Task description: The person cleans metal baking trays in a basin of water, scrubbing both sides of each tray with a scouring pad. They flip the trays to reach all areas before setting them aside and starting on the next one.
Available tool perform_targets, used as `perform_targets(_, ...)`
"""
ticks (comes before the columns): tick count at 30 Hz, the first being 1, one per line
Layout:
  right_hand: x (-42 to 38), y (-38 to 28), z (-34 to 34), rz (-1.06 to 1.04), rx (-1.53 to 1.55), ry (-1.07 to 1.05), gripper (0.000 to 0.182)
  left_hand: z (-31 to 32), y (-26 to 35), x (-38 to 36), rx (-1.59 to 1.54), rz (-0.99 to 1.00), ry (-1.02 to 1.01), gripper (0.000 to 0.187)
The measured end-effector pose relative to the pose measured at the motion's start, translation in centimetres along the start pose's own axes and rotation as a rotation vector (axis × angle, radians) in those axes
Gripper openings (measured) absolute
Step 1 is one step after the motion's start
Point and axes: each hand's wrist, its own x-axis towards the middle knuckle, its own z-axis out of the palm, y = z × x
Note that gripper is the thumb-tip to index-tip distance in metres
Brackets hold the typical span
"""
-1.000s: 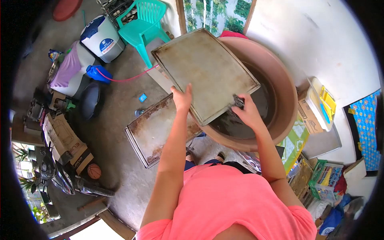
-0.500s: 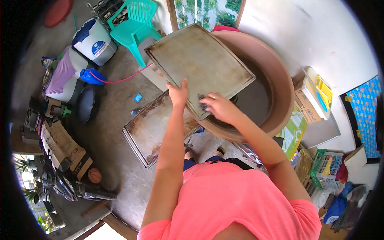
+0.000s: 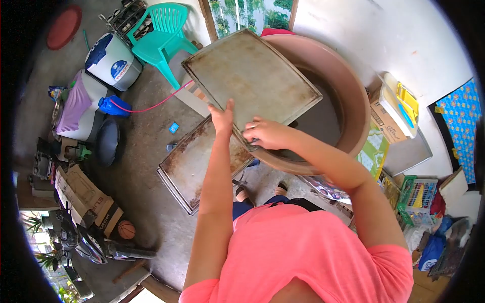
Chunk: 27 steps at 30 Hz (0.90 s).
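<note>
A stained metal baking tray lies tilted across the left part of a large brown basin, which has dark water in it. My left hand grips the tray's left edge near the close corner, thumb on top. Over that near corner, my right hand is closed, fingers bent against the tray's surface. The dark scouring pad in it is almost wholly hidden by the fingers now. Below and to the left, more baking trays with brown, rusty-looking stains lie stacked.
A green plastic chair and a white-and-blue Eureka appliance stand at the back left. A blue jug and a black basin are on the floor. A cardboard box and a green crate stand at the right.
My right hand has shifted slightly left along the tray's near edge, and the dark pad has gone from sight under the fingers. My left hand keeps its grip. The view has tilted slightly.
</note>
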Motion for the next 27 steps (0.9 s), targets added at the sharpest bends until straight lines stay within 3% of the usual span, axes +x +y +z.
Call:
perform_targets(4,-1.7,2.0,-3.9,0.112,-0.239,-0.158,0.011,0.4,-0.8,0.5,0.004,0.057,0.024,0.070)
perform_targets(7,1.2,0.8,-1.6,-0.160,-0.214,-0.084,0.011,-0.1,0.5,-0.2,0.038,0.009,0.015,0.070)
perform_targets(10,1.8,-0.1,-1.0,-0.139,-0.176,-0.104,0.012,-0.1,0.7,-0.4,0.049,0.021,0.035,0.068)
perform_targets(13,-0.3,2.3,-3.9,-0.079,-0.336,-0.255,0.009,-0.1,1.0,-0.6,0.013,0.019,0.025,0.064)
perform_targets(14,-0.6,2.9,-4.4,-0.036,-0.321,-0.284,0.010,-0.1,1.0,-0.7,0.022,0.011,0.025,0.064)
perform_targets(19,3.0,0.3,-1.7,-0.206,-0.195,-0.226,0.014,-0.4,1.9,-0.9,0.090,-0.041,0.029,0.064)
perform_targets(23,0.5,3.0,-3.3,-0.169,-0.193,-0.301,0.016,-0.1,1.2,-0.5,0.034,0.001,0.022,0.067)
perform_targets(26,-0.9,4.2,-5.0,-0.020,-0.249,-0.328,0.015,-0.2,1.3,-0.6,0.024,-0.018,0.014,0.070)
perform_targets(27,-0.3,3.9,-4.4,-0.073,-0.199,-0.287,0.014,-0.2,1.6,-0.7,0.051,-0.019,0.023,0.068)
